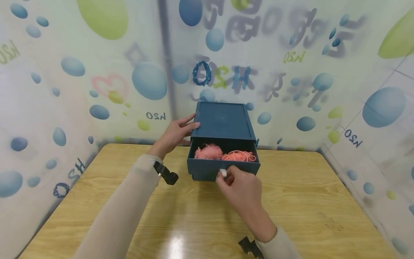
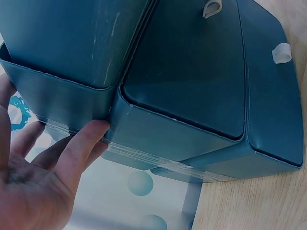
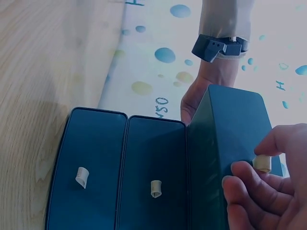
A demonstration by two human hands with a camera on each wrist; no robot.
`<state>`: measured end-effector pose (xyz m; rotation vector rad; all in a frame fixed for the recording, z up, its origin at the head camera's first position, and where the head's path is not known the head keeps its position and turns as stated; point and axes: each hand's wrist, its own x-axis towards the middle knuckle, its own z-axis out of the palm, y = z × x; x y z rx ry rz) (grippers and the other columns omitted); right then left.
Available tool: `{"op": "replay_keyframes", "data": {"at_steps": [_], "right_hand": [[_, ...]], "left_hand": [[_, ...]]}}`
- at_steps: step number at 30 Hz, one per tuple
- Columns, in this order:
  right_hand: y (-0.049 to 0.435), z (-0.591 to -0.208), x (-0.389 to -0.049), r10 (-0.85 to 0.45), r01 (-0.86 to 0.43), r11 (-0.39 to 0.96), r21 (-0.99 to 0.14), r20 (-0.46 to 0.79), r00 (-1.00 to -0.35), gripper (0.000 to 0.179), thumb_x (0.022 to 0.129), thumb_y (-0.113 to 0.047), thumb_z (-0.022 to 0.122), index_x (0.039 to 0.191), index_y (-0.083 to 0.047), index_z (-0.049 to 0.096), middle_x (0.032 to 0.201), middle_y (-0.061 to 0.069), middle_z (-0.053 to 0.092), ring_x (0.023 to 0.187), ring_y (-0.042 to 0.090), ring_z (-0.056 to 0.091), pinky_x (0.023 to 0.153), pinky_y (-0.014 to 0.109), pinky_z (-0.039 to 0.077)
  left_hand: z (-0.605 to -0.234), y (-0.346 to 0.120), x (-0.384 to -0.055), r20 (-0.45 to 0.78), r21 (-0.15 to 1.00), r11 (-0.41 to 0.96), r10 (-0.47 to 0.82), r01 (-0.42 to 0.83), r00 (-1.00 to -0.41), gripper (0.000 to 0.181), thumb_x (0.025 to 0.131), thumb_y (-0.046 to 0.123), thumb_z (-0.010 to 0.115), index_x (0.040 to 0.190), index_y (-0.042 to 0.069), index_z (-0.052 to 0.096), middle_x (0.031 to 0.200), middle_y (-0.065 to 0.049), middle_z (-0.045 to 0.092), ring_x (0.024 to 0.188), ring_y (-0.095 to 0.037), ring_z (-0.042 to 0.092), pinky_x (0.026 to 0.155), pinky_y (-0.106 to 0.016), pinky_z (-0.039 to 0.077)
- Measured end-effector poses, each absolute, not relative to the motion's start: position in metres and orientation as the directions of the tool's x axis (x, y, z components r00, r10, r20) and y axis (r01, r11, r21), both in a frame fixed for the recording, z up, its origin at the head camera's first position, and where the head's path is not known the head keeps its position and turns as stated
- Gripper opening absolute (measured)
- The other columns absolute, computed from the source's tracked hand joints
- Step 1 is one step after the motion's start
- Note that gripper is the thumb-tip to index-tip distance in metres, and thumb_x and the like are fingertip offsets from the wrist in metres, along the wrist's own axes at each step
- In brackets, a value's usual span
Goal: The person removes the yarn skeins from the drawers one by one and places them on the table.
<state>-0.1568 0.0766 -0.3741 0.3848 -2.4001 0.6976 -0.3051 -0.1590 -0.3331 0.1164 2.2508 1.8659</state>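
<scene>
A dark blue stacked drawer box (image 1: 223,120) stands at the back of the table, its top drawer (image 1: 203,167) pulled out. Inside lie a ball of pink yarn (image 1: 209,152) and a bundle of coral cord (image 1: 239,156). My right hand (image 1: 243,187) pinches the white pull tab (image 3: 262,163) on that drawer's front between thumb and finger. My left hand (image 1: 173,135) rests against the box's left side, and the left wrist view shows its fingers extended along the casing. Two lower drawers (image 3: 153,143) sit closed, each with a white tab (image 3: 82,177) of its own.
The box stands on a wood-grain table (image 1: 297,201). A wall covering (image 1: 284,93) with blue and green drops rises close behind the box and along both sides. Clear tape (image 2: 148,155) runs along the box's side.
</scene>
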Motion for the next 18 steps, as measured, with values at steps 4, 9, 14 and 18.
{"op": "replay_keyframes", "data": {"at_steps": [4, 9, 14, 18], "right_hand": [[0.078, -0.375, -0.153, -0.103, -0.419, 0.821, -0.388, 0.621, -0.777, 0.022, 0.083, -0.023, 0.077, 0.067, -0.012, 0.068, 0.054, -0.004, 0.059, 0.046, 0.0, 0.039, 0.045, 0.016, 0.03], [0.079, -0.376, -0.149, -0.117, -0.437, 0.819, -0.372, 0.637, -0.762, 0.022, 0.081, -0.021, 0.078, 0.065, -0.014, 0.066, 0.052, -0.006, 0.057, 0.045, -0.002, 0.038, 0.044, 0.015, 0.028], [0.08, -0.377, -0.143, -0.129, -0.448, 0.816, -0.365, 0.641, -0.757, 0.023, 0.081, -0.021, 0.078, 0.065, -0.014, 0.064, 0.053, -0.007, 0.055, 0.047, -0.003, 0.036, 0.045, 0.014, 0.028], [0.08, -0.378, -0.138, -0.128, -0.447, 0.811, -0.377, 0.632, -0.764, 0.022, 0.081, -0.021, 0.08, 0.065, -0.015, 0.064, 0.054, -0.009, 0.056, 0.048, -0.003, 0.037, 0.046, 0.013, 0.031]], "left_hand": [[-0.334, -0.158, -0.305, -0.114, 0.979, 0.191, 0.197, -0.076, -0.974, 0.065, 0.096, 0.049, 0.066, 0.154, 0.044, 0.038, 0.161, -0.005, 0.043, 0.144, -0.031, 0.049, 0.102, -0.051, 0.054], [-0.334, -0.157, -0.305, -0.108, 0.979, 0.193, 0.203, -0.068, -0.973, 0.066, 0.097, 0.049, 0.065, 0.156, 0.043, 0.036, 0.162, -0.005, 0.041, 0.144, -0.032, 0.048, 0.103, -0.052, 0.054], [-0.334, -0.157, -0.305, -0.103, 0.977, 0.204, 0.21, -0.06, -0.972, 0.067, 0.096, 0.051, 0.065, 0.156, 0.043, 0.035, 0.164, -0.005, 0.038, 0.145, -0.031, 0.047, 0.103, -0.052, 0.054], [-0.334, -0.158, -0.304, -0.106, 0.976, 0.207, 0.207, -0.063, -0.973, 0.067, 0.096, 0.051, 0.064, 0.156, 0.044, 0.035, 0.165, -0.004, 0.036, 0.146, -0.032, 0.046, 0.104, -0.053, 0.053]]}}
